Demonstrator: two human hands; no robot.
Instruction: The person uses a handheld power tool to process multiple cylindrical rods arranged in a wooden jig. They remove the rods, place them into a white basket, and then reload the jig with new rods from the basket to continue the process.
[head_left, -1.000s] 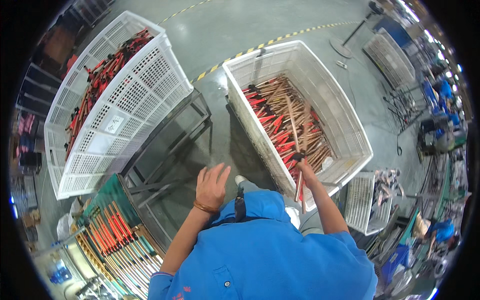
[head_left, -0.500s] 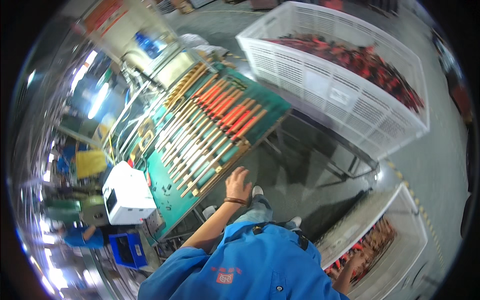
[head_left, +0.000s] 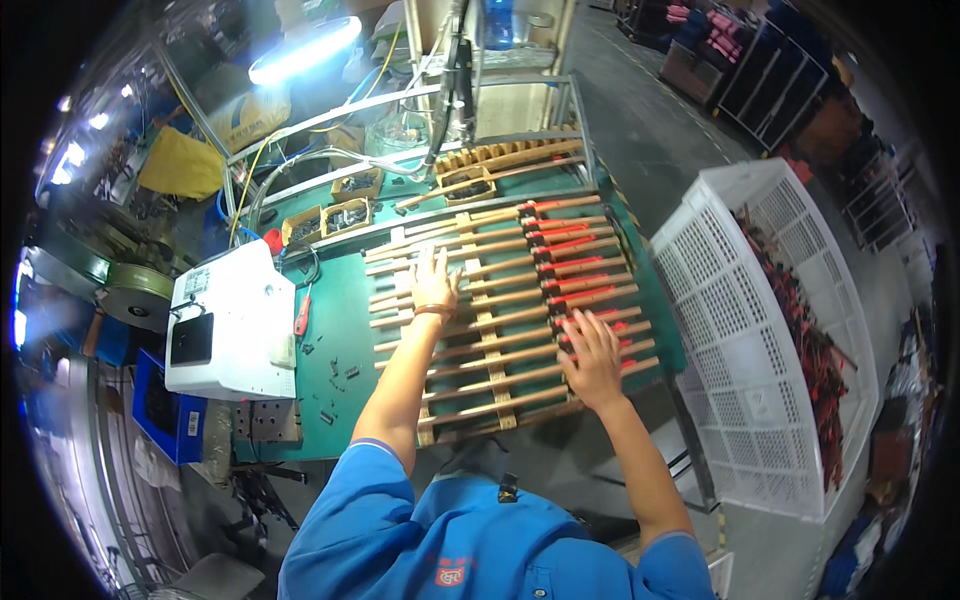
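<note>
Several light wooden sticks (head_left: 460, 390) lie side by side across slotted wooden strips (head_left: 490, 345) on the green table (head_left: 345, 420). Toward their right ends sit black fittings and red strips (head_left: 572, 244). My left hand (head_left: 435, 282) rests over the left part of the row, fingers spread, with no object visible in it. On the right part of the near sticks lies my right hand (head_left: 592, 355), its fingers extended beside the black and red pieces. What is beneath its palm is hidden.
Left stands a white machine (head_left: 230, 325), with a red-handled tool (head_left: 302, 315) and small dark parts beside it. Small boxes of black parts (head_left: 347, 218) line the back near a metal frame. A large white perforated crate (head_left: 725, 330) holds red and black pieces at right.
My view has turned toward the table. My right hand has left the lower white bin of red and brown pieces for the sticks. My left hand has moved from the table's front edge onto them.
</note>
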